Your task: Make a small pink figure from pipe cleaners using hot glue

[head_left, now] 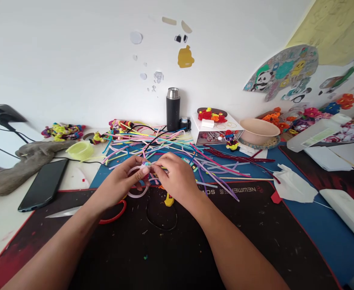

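My left hand (127, 175) pinches a small bundle of pale pipe cleaner (146, 164) with bits of blue and white. From it a whitish-pink loop (139, 196) hangs below the fingers. Close on the right, my right hand (175, 175) has its thumb and forefinger pressed together at the bundle's edge; its exact grip is partly hidden. Under my left forearm lie scissors with red handles (116, 217), partly covered. A small yellow object (169, 200) rests beneath my right hand, beside a thin black cord loop (161, 229).
Loose coloured pipe cleaners (225, 177) spread behind my hands. A black flask (173, 110), a white box (217, 131) and a beige bowl (260, 131) stand near the wall. A phone (46, 183) and driftwood (23, 163) lie left; a clear bottle (317, 133) and tissue (296, 185) right.
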Demonstrator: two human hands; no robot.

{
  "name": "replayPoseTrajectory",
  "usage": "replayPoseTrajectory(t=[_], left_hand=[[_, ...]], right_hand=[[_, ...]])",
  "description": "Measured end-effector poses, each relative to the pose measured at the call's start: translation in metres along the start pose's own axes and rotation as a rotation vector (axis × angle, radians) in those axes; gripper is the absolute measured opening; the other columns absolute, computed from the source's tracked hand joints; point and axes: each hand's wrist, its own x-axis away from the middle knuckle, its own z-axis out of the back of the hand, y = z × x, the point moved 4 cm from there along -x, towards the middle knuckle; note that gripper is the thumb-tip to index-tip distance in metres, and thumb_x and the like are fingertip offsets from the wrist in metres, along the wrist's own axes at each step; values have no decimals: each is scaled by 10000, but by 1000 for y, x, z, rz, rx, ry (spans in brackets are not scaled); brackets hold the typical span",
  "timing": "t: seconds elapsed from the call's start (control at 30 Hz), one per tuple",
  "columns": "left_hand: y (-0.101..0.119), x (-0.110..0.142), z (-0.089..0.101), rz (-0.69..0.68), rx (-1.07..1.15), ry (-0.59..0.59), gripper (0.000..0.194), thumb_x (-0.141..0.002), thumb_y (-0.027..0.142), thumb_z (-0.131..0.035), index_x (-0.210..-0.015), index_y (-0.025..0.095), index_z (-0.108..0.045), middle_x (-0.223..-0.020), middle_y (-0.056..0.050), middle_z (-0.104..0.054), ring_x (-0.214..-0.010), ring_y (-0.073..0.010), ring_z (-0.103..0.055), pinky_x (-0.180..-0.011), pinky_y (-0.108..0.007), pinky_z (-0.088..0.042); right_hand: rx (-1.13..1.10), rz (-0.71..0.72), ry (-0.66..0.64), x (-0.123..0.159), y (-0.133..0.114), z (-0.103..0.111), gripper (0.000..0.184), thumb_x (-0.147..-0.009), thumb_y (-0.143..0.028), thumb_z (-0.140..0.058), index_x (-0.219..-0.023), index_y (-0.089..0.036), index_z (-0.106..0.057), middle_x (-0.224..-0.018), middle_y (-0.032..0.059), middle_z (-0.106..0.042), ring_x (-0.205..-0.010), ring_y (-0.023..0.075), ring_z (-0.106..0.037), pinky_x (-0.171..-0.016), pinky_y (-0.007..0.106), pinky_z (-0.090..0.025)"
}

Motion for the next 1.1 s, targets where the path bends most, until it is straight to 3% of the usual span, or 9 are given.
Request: replayPoseTrajectory(t=[0.2, 0.37, 0.6, 0.73, 0.93, 1.1], left_hand=[[-8, -6, 7, -13, 53, 151, 464, -800, 596, -877, -951, 199, -691, -737, 8, -688, -622, -160, -616, -564, -241, -476], [-10, -10, 14, -25, 297, 236, 449, -766, 542, -922, -862, 181, -673, -743, 9, -666, -568, -142, -628, -526, -240, -489], [-25, -16, 27, 9, 542, 283, 494, -685, 444, -1011, -964, 163, -715, -826, 3, -732, -667, -149, -707, -558, -219, -546], [-28, -17, 29, 15, 627, 330, 490, -670, 404, -1034, -985, 176, -736, -868, 14, -743, -731, -134, -704, -608, -215, -589], [-19, -13, 20, -69, 603, 255, 463, -644, 389, -1050, -954, 184, -773, -863, -6, -757, -682, -129, -656, -576, -214, -580], [-16, -10, 18, -122, 518, 227, 388, -692, 395, -1027, -929, 204, -785, -796, 4, -747, -624, -107, -631, -596, -189, -559]], right_hand=[[36, 38, 4, 1, -1, -1, 154, -1048, -260, -711, -938, -217, -811, -1049, 53, -776, -1001, 209, -720, -805, 332, -506], [-18, 152, 200, 2, -2, 8, 152, -1049, -225, -687, -938, -200, -787, -1044, 78, -794, -978, 219, -743, -842, 340, -559], [-170, 308, 386, 5, -16, 24, 183, -1086, -215, -603, -955, -220, -731, -960, 75, -810, -947, 209, -757, -873, 353, -598], [-191, 289, 342, 7, -16, 20, 161, -1090, -248, -614, -990, -222, -737, -975, 69, -823, -953, 206, -765, -880, 350, -597], [-119, 237, 222, 7, -13, 5, 181, -1086, -345, -651, -1149, -209, -752, -1084, 80, -826, -1042, 230, -760, -920, 348, -584], [-139, 185, 219, 8, -13, 6, 194, -1084, -373, -653, -1134, -211, -747, -1067, 78, -807, -913, 196, -749, -801, 304, -573]])
